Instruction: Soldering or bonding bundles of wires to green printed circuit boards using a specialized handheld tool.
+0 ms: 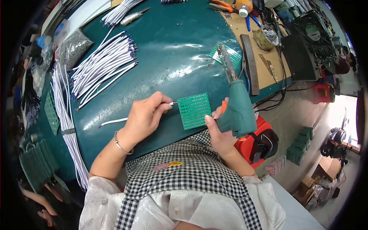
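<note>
My left hand (143,117) pinches a white cable (114,121) between thumb and fingers. The cable's stripped end meets or nearly meets the upper left edge of a green circuit board panel (194,111) marked with rows of small pads. The thumb of my right hand (222,134) presses on the panel's lower right corner. A green soldering gun (242,105) with an orange trigger rests against that same hand, its metal tip pointing away over the table. My right fingers are partly hidden behind the gun, so how they grip it is unclear.
White cables (105,63) lie heaped at the left, beside a long tied bundle (68,130) and a bag of small grey parts (74,48). Another green board (230,53) lies beyond the gun. At right are a metal bar (250,63), pliers (222,5) and a solder-filled pot (265,38).
</note>
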{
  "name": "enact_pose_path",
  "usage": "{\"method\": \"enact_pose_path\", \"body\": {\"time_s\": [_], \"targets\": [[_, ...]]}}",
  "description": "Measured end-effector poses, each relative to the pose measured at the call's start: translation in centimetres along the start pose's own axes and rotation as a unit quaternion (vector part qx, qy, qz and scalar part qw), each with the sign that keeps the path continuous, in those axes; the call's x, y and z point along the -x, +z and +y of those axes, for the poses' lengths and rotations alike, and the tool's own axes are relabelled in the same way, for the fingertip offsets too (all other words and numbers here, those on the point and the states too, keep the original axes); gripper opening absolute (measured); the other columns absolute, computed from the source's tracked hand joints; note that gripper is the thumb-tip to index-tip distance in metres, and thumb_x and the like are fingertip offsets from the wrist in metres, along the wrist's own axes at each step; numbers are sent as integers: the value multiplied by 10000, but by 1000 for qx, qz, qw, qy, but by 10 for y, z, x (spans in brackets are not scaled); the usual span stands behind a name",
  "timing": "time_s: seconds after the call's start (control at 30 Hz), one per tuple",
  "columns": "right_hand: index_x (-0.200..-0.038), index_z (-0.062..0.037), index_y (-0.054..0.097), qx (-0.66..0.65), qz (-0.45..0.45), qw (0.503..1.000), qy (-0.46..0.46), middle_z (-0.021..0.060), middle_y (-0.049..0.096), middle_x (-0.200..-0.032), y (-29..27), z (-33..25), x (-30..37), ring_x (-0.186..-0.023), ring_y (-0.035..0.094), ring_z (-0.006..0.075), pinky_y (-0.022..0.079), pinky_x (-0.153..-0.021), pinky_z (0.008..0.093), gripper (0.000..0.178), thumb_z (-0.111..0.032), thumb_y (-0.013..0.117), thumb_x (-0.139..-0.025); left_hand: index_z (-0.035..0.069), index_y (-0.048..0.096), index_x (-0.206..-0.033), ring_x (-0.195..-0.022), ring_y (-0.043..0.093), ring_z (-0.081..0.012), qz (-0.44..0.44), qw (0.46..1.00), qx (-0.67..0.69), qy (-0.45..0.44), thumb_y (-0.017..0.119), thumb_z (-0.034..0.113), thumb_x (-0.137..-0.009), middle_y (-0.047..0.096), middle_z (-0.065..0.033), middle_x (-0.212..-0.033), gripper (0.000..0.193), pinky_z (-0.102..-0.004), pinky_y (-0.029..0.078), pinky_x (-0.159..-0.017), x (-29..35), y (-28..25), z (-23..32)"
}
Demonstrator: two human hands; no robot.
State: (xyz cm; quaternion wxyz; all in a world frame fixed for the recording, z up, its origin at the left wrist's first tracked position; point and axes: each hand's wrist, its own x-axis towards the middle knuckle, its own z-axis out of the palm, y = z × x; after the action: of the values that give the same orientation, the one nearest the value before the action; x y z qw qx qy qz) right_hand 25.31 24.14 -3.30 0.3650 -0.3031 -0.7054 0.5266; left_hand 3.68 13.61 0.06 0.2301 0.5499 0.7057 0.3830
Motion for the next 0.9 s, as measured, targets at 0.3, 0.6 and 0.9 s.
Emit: {"method": "enact_pose_path", "body": {"time_s": [0.3,0.6,0.9], "targets": [[-1383,5,382,-22,-11,1000,15,43,516,-962,1,3,2,-879,502,112,467,-825,262,621,99,682,-849,21,671,-915,-617,639,-178,15,994,86,-66,704,36,-875,665,-94,-752,54,-285,502,-580,12,12,-12],[-1394,30,384,-51,25,997,49,62,507,-959,6,-3,4,-856,481,117,461,-802,262,645,118,681,-829,47,696,-926,-595,650,-188,66,993,85,-37,715,52,-865,682,-93,-740,64,-297,496,-541,12,19,-12],[-1385,54,393,-69,19,996,43,68,513,-981,11,-4,2,-875,486,123,474,-806,278,633,114,690,-830,21,687,-921,-619,673,-193,95,995,31,-4,720,13,-857,705,-97,-773,73,-275,506,-563,18,19,-14]]}}
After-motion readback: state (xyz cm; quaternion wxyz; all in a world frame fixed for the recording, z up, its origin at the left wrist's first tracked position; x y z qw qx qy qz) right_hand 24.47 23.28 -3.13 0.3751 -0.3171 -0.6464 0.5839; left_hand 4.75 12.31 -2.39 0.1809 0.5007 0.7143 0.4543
